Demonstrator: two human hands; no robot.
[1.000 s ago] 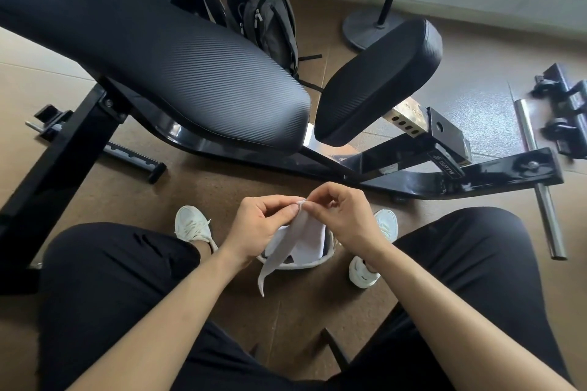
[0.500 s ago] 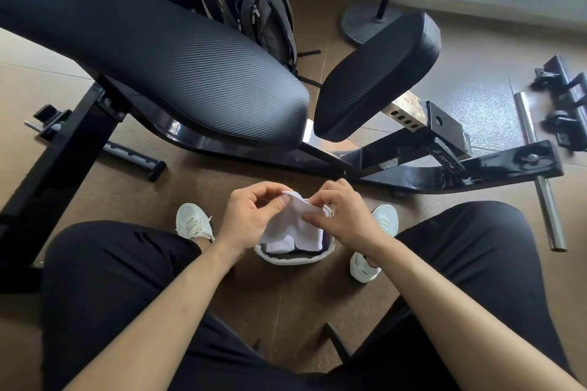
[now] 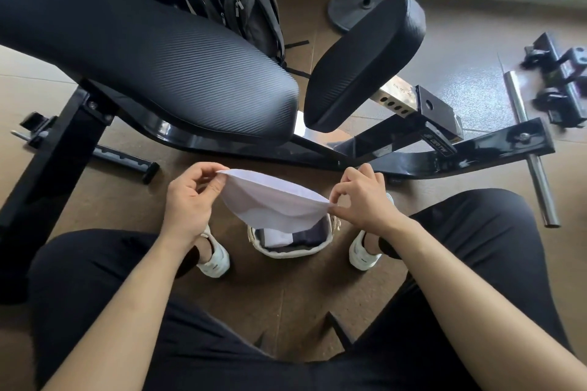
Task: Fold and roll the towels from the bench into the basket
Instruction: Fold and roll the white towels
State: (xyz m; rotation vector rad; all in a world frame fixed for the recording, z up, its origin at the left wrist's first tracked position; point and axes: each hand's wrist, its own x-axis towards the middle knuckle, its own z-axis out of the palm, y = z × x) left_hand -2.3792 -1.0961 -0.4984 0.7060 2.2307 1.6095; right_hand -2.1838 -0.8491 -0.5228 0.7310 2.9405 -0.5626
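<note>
Site: a brown tiled floor (image 3: 286, 295), with a black padded bench (image 3: 158, 51) ahead of the seated person and a pale wall beyond.

Grip: the left hand (image 3: 187, 200) pinches one upper corner of a white towel (image 3: 273, 203) between thumb and fingertips. The right hand (image 3: 365, 200) pinches the opposite corner the same way. Both holds are at the very edge of the cloth. The towel hangs spread and slack between them, not yet rolled, in the air directly above the basket (image 3: 287, 253).

Basket: small, with an off-white rim, standing on the floor between the white shoes (image 3: 216, 259). It already holds a white piece and a dark piece, which look to be rolled. Spare room appears limited.

Hazards noted:
- The fingertip holds are shallow. A tug or uneven pull could free one corner, and the towel would drop unfolded onto the basket or the floor.
- With no surface under the cloth, a mid-air fold is likely to come out skewed and give a loose roll.
- A loose roll may not seat in the remaining gap and could spring open or dislodge the pieces already placed.
- The basket looks light, so pressing down off-centre could tip it.
</note>
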